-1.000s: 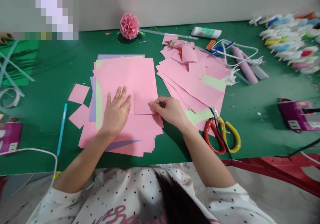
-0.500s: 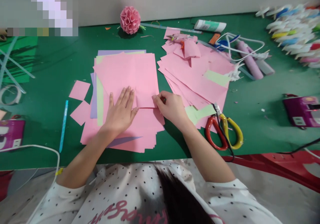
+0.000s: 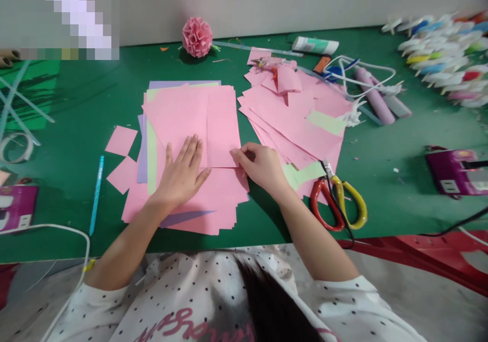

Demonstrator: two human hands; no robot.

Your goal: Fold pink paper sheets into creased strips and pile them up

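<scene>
A pink sheet of paper (image 3: 223, 128) lies on a stack of pink, green and purple paper (image 3: 152, 169) in front of me. My left hand (image 3: 182, 172) rests flat on the pink paper, fingers spread. At the sheet's right edge, my right hand (image 3: 261, 165) pinches its near corner between thumb and forefinger. A straight edge runs across the paper between the two hands, and a vertical line shows above it. Two small pink squares (image 3: 121, 140) lie left of the stack, close to a blue pencil (image 3: 96, 194).
Scissors (image 3: 337, 202) with red and yellow handles lie right of my right hand. Behind them are pink sheets and scraps (image 3: 293, 123). A pink paper ball (image 3: 197, 37) sits at the back. Purple boxes (image 3: 455, 172) and a tape roll (image 3: 16, 147) lie at the sides.
The gap under the pink sheet's near edge has narrowed, and that edge lies flatter. Both hands keep nearly the same places; the whole view has shifted slightly.
</scene>
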